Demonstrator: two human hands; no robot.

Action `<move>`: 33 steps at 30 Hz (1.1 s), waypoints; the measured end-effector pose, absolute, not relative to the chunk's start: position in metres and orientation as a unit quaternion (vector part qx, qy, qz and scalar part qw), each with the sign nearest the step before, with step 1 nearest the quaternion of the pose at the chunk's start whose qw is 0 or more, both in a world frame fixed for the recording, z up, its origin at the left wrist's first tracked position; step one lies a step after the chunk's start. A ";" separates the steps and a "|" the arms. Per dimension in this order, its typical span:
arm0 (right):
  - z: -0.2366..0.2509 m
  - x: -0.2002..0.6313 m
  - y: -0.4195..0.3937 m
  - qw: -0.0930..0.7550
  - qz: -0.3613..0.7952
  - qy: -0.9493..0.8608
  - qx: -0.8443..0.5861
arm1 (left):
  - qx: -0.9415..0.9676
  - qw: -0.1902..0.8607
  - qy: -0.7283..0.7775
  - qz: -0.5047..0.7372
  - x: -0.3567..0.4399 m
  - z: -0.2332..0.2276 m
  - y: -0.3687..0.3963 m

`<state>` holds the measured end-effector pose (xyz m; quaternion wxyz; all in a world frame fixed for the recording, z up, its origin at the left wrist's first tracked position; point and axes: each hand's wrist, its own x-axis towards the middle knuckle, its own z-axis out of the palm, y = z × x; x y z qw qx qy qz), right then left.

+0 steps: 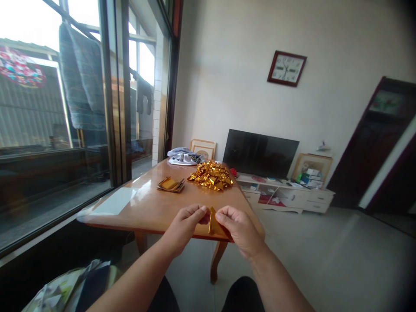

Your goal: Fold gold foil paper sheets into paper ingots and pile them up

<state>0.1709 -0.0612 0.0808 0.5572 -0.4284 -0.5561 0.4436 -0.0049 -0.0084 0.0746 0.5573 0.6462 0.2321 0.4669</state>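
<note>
Both hands up at the near edge of the counter (146, 208), working one gold foil sheet (215, 225) between them. Left hand (183, 227) has thumb and forefinger pinched on the sheet's left edge, the other fingers curled in; right hand (238, 229) is pinched the same way on the right side, knuckles up. The sheet stands on edge between the two pinches, already creased into something like a triangle, with a reddish underside showing near the left thumb; exact fold count is too small to tell. It is held just above or at the counter's rim, touching or not, cannot say. Progress, as a judgement: this looks like mid-batch folding. Done: a heap of folded gold pieces (211, 175) piled mid-counter toward the far end, a good many in it. Left: a small stack of flat foil sheets (171, 184) just left of the heap, near but apart from it, which looks thin beside the heap, so probably most of the batch is through. The piece in hand looks partly folded, not yet matching the crumpled bulk of the heap pieces, so a few creases likely remain on it. Elsewhere on the counter: a bundle of cloth (183, 157) at the far end and a pale flat sheet (117, 201) at the left edge by the window, both well apart from the hands. A dark TV (260, 152) stands on a low cabinet beyond.
</note>
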 end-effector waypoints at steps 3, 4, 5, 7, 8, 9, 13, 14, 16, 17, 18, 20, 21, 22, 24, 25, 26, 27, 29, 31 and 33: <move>0.075 0.169 -0.061 0.575 0.523 -0.500 -0.381 | 0.588 0.604 0.230 0.487 -0.005 0.067 -0.009; 0.074 0.169 -0.061 0.577 0.542 -0.488 -0.368 | 0.577 0.610 0.231 0.492 -0.004 0.064 -0.010; 0.073 0.168 -0.061 0.579 0.554 -0.479 -0.359 | 0.572 0.611 0.232 0.496 -0.004 0.063 -0.011; 0.072 0.167 -0.061 0.584 0.552 -0.476 -0.357 | 0.574 0.601 0.237 0.503 -0.003 0.062 -0.013; 0.072 0.167 -0.062 0.588 0.541 -0.480 -0.363 | 0.577 0.592 0.241 0.508 -0.002 0.062 -0.014; 0.072 0.167 -0.062 0.590 0.525 -0.488 -0.371 | 0.579 0.584 0.244 0.513 -0.001 0.063 -0.015; 0.072 0.165 -0.065 0.587 0.449 -0.537 -0.406 | 0.583 0.580 0.239 0.516 0.001 0.065 -0.018; 0.071 0.165 -0.065 0.582 0.436 -0.548 -0.413 | 0.582 0.587 0.233 0.513 0.002 0.065 -0.018; 0.068 0.165 -0.065 0.569 0.418 -0.566 -0.426 | 0.580 0.597 0.225 0.506 0.002 0.063 -0.018; 0.067 0.165 -0.065 0.563 0.414 -0.571 -0.431 | 0.581 0.597 0.225 0.505 0.003 0.062 -0.018; 0.065 0.166 -0.064 0.559 0.411 -0.574 -0.434 | 0.584 0.593 0.227 0.505 0.003 0.060 -0.018; 0.061 0.167 -0.063 0.555 0.409 -0.577 -0.438 | 0.592 0.585 0.232 0.503 0.004 0.058 -0.017; 0.060 0.167 -0.062 0.556 0.409 -0.576 -0.438 | 0.596 0.583 0.234 0.500 0.005 0.057 -0.017; 0.060 0.167 -0.061 0.558 0.407 -0.576 -0.439 | 0.600 0.582 0.234 0.497 0.006 0.056 -0.017; 0.060 0.168 -0.061 0.562 0.396 -0.576 -0.444 | 0.607 0.579 0.235 0.491 0.007 0.056 -0.017; 0.060 0.168 -0.062 0.562 0.389 -0.577 -0.447 | 0.611 0.576 0.236 0.490 0.007 0.056 -0.018; 0.061 0.168 -0.063 0.562 0.384 -0.579 -0.449 | 0.615 0.570 0.237 0.491 0.008 0.057 -0.018; 0.061 0.168 -0.063 0.562 0.380 -0.580 -0.451 | 0.618 0.565 0.239 0.492 0.008 0.058 -0.019; 0.062 0.168 -0.065 0.561 0.373 -0.584 -0.453 | 0.621 0.561 0.238 0.494 0.007 0.060 -0.020; 0.061 0.168 -0.065 0.561 0.367 -0.585 -0.455 | 0.619 0.566 0.235 0.491 0.008 0.061 -0.021; 0.059 0.168 -0.065 0.561 0.371 -0.582 -0.457 | 0.615 0.575 0.234 0.487 0.009 0.061 -0.022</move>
